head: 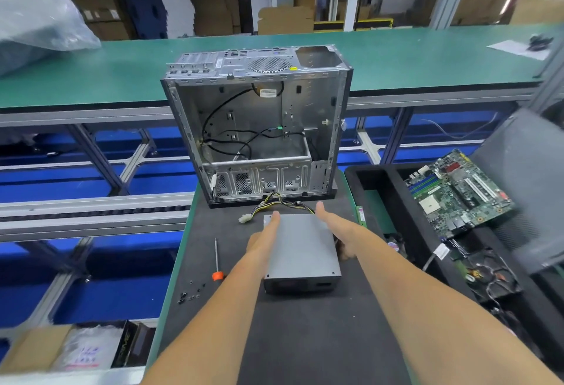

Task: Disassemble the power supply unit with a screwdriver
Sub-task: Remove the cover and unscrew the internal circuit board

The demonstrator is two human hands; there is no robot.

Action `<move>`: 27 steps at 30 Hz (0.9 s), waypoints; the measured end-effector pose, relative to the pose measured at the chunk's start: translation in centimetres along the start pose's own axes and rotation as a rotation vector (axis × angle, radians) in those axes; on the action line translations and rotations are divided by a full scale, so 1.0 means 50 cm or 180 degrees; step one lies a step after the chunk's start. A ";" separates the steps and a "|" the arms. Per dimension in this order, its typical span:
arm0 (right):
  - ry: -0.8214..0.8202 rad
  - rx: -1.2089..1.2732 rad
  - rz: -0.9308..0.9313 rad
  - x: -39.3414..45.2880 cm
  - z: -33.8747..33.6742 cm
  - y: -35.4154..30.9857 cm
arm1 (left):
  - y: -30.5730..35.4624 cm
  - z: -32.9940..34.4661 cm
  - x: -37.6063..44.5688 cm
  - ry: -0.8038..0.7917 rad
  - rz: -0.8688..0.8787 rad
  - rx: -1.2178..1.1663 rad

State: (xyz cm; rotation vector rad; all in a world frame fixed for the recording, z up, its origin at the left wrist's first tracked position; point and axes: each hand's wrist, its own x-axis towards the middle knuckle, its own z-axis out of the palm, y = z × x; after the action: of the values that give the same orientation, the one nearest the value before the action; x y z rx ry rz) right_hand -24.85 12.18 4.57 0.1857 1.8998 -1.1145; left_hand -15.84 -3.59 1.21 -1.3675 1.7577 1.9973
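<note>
The grey metal power supply unit lies flat on the dark mat, its yellow and black cable bundle trailing toward the empty computer case. My left hand grips its left side, thumb on top. My right hand holds its right side, thumb at the far corner. A screwdriver with an orange collar lies on the mat to the left, its handle hidden behind my left forearm. Small loose screws sit near the mat's left edge.
A green motherboard rests on black foam trays at the right, with wired parts below it. A green conveyor bench runs behind the case. A cardboard box sits at the lower left.
</note>
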 end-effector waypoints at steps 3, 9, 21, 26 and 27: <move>0.0079 -0.0280 0.0051 -0.011 0.012 0.001 | -0.003 0.005 -0.006 0.0064 0.0079 0.0131; 0.1678 -0.1592 -0.0936 -0.021 0.006 -0.037 | 0.031 -0.014 -0.015 0.0207 0.0189 0.0197; 0.0914 -0.3249 -0.1519 0.006 0.086 -0.100 | 0.050 -0.026 -0.030 0.0112 0.0394 0.0316; 0.0713 -0.3202 -0.1544 0.018 0.093 -0.105 | 0.054 -0.027 -0.032 -0.0012 0.0474 0.0499; 0.0675 -0.3202 -0.1579 0.021 0.095 -0.105 | 0.055 -0.029 -0.031 -0.0070 0.0566 0.0601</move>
State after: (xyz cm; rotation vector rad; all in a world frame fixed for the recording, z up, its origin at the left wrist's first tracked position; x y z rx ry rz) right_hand -25.24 5.20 6.17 -0.7855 2.5398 -0.3063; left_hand -15.96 -4.97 4.38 -1.1643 2.0623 1.8612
